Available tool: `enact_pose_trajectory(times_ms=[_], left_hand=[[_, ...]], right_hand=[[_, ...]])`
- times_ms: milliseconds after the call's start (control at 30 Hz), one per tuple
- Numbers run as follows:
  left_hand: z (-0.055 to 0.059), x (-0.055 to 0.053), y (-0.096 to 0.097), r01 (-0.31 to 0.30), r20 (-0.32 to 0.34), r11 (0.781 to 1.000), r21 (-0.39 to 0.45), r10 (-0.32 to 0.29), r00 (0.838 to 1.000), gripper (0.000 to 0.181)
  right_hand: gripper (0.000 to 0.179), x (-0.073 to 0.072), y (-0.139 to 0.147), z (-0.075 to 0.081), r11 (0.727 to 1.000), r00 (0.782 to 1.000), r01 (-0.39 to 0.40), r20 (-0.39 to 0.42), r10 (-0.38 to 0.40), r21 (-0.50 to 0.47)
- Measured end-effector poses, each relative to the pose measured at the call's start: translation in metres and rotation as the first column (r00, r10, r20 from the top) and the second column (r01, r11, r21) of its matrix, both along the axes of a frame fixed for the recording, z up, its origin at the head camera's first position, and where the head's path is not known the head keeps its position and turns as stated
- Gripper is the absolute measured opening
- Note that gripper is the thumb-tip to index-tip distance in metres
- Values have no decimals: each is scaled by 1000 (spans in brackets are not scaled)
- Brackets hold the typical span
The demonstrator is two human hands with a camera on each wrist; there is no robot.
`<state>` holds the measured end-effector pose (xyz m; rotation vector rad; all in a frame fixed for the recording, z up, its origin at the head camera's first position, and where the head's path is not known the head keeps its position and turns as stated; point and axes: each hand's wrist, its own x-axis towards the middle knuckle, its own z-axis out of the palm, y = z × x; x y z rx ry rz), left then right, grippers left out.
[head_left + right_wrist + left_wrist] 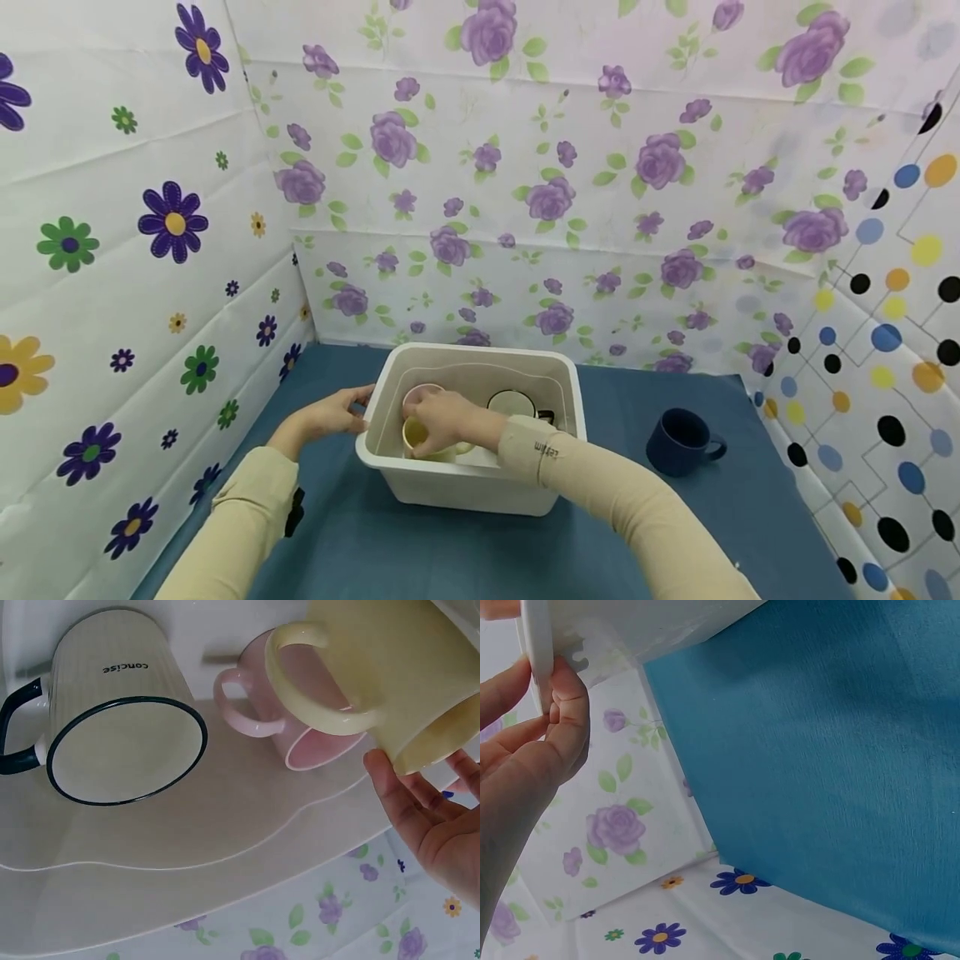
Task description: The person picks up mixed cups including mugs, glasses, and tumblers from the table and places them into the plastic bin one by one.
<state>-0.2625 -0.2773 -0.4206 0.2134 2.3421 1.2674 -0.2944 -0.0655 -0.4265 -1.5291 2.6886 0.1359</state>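
A white plastic bin [468, 489] stands on the blue tabletop. My left hand [330, 416] grips its left rim, thumb and fingers on either side of the edge, as the left wrist view shows. Inside the bin, my right hand [447, 419] pinches the rim of a pale yellow mug [409, 656] between thumb and fingers. Beside it sits a pink mug [259, 712], partly hidden behind the yellow one. To the right in the bin is a cream mug [120, 667] with a dark green rim and handle and the word "concise".
A dark blue mug [677, 448] stands upright on the blue tabletop [360, 533], right of the bin, its handle to the right. Behind and at both sides hang patterned sheets with purple roses [551, 200], daisies and coloured dots.
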Motion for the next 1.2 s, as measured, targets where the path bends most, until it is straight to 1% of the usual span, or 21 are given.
enact_pose_trajectory(times_ms=[200, 333, 400, 467, 533, 633, 767, 867, 967, 1000, 1200], left_hand=[[1, 4, -1, -27, 4, 1000, -14, 27, 1000, 73], [-2, 3, 1, -31, 3, 999, -10, 31, 1000, 72], [-2, 3, 1, -40, 4, 999, -16, 40, 999, 72], [-2, 3, 1, -33, 1, 999, -19, 33, 999, 71], [-1, 3, 2, -46, 8, 999, -21, 46, 999, 72], [1, 3, 2, -37, 8, 999, -22, 37, 999, 71], [2, 2, 3, -38, 13, 999, -29, 38, 999, 71], [2, 2, 4, -49, 11, 998, -36, 50, 999, 72], [3, 2, 4, -52, 6, 998, -38, 52, 999, 72], [2, 2, 4, -55, 6, 998, -40, 55, 998, 72], [2, 1, 4, -53, 3, 998, -41, 53, 999, 72]], right_hand=[[46, -1, -4, -12, 1000, 999, -19, -26, 20, 13], [46, -3, -5, -19, 998, 998, -51, -32, 52, 30], [47, -3, -7, -22, 997, 998, -60, -31, 61, 44], [47, -3, -9, -24, 996, 998, -62, -19, 63, 58], [48, -4, -11, -24, 995, 998, -67, -14, 68, 73], [49, -5, -14, -25, 993, 997, -81, -13, 82, 90], [53, -6, -16, -28, 992, 997, -77, 22, 76, 101], [56, -7, -16, -33, 992, 996, -59, 74, 51, 110], [56, -7, -16, -37, 990, 995, -57, 83, 47, 131], [55, -8, -16, -38, 989, 995, -62, 84, 51, 133], [51, -9, -19, -41, 976, 988, -154, 27, 152, 156]])
